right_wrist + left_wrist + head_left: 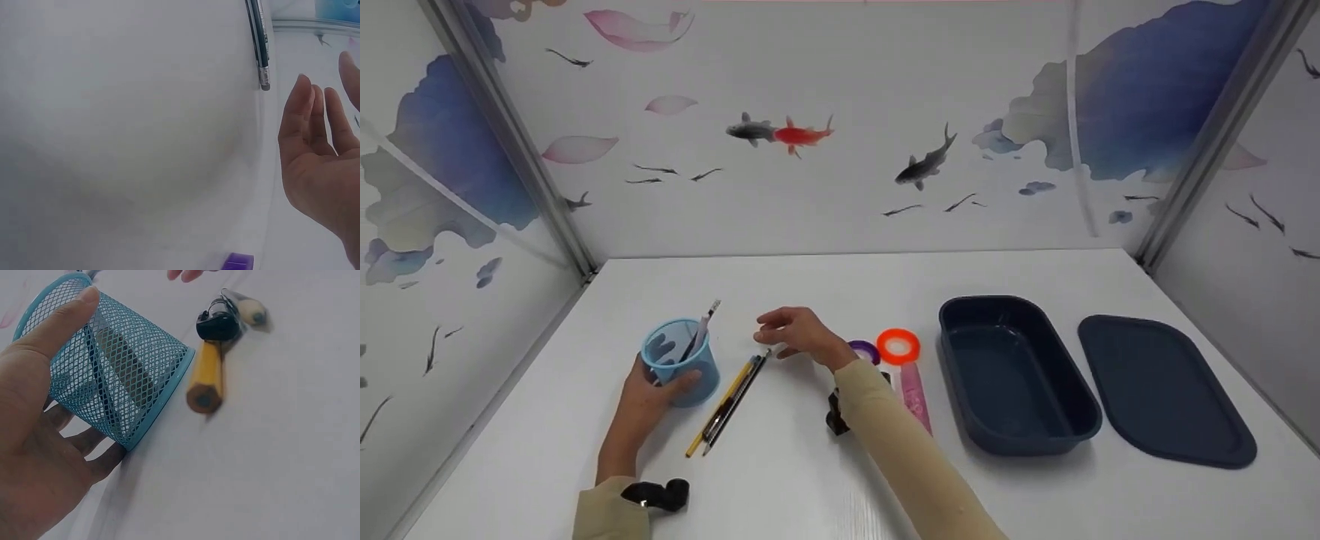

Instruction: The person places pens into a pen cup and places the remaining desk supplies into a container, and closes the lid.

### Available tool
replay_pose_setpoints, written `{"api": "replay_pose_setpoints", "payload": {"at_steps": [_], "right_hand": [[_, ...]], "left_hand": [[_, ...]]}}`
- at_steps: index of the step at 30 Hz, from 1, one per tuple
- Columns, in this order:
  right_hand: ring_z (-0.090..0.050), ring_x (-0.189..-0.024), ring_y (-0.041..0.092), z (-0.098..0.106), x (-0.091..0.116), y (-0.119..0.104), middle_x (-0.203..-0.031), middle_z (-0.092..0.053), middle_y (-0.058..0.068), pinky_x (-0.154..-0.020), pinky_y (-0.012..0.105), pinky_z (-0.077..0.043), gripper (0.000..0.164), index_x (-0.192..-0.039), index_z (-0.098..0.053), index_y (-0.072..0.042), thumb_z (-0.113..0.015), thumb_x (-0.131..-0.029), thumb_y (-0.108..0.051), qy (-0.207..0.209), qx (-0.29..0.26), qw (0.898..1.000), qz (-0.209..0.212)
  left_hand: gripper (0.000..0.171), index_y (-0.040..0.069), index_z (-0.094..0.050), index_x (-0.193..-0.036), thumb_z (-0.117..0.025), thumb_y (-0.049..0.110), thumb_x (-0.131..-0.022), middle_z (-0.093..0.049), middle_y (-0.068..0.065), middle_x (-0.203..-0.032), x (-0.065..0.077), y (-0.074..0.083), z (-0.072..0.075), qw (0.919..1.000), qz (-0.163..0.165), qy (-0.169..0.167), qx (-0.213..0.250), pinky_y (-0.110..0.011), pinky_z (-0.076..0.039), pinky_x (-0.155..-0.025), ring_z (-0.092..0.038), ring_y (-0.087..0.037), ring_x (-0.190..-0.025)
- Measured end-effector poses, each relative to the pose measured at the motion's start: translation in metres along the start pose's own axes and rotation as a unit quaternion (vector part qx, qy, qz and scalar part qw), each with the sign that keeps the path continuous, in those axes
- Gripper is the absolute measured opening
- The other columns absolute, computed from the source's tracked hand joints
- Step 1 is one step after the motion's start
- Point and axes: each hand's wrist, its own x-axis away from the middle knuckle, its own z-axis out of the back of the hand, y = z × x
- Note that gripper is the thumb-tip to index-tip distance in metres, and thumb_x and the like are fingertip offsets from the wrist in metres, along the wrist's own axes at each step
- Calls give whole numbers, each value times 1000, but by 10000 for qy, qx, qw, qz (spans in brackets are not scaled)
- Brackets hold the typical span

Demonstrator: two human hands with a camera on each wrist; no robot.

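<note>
My left hand (pixel 645 401) grips a light-blue mesh pen cup (pixel 701 386), thumb on the near side and fingers around the far side. A white pencil-like stick with a dark end (pixel 706 322) leans out of the cup, and dark shapes show through the mesh (pixel 121 363) in the left wrist view. Beside the cup lie a yellow pencil (pixel 739 382) and dark pencils or pens (pixel 746 394), close together. My right hand (pixel 806 330) hovers near their far ends, fingers loosely bent and holding nothing. In the right wrist view a pencil's eraser end (pixel 265 84) shows left of the fingertips.
Right of my right arm lie an orange tape ring (pixel 898 346), a purple ring (pixel 866 349) and a pink tube (pixel 913 394). Further right stand a dark blue box (pixel 1016 375) and its flat lid (pixel 1166 390). Printed panels (pixel 840 210) enclose the white table.
</note>
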Motion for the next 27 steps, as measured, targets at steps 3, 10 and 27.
{"api": "replay_pose_setpoints", "payload": {"at_steps": [3,10,27], "right_hand": [[-67,-99,20,1,2,3,-116,-68,1,-86,31,-61,48,-131,-64,-12,-77,-88,-28,-25,60,9998,-180],[-65,-93,18,3,4,2,-111,-70,1,-82,28,-61,45,-130,-66,-14,-78,-88,-26,-169,163,9989,-414],[-63,-77,12,2,0,-1,-109,-74,6,-65,23,-57,35,-120,-71,-7,-75,-85,-1,-47,384,9973,-618]], "left_hand": [[110,13,-2,-162,-76,44,-87,-16,-18,-168,0,0,0,10000,-10,-21,-11,-59,-18,-126,-12,-41,-156],[109,14,-3,-162,-76,44,-87,-17,-17,-167,-1,-2,1,10000,-93,-19,18,-59,-18,-126,-12,-41,-156],[108,10,-5,-161,-77,41,-87,-20,-18,-166,-4,-3,1,9998,-174,2,68,-57,-18,-126,-15,-40,-156]]}}
